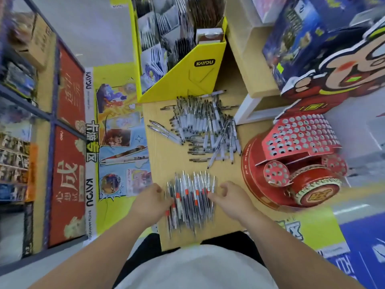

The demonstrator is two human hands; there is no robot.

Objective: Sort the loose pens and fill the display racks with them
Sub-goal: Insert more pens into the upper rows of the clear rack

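Left hand (153, 198) and right hand (230, 197) press the sorted pens (191, 201) between them, fingers bent; I cannot tell if any is pinched. A messy pile (208, 126) lies past both hands. The red rack (300, 136) beside the right hand looks empty

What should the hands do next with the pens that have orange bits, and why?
Probably squeeze the near bunch of pens into one tidy bundle, ready to lift. The left hand and right hand already touch its two sides, the pens lie loose and fanned, and the red rack beside them shows no pens in its holes.
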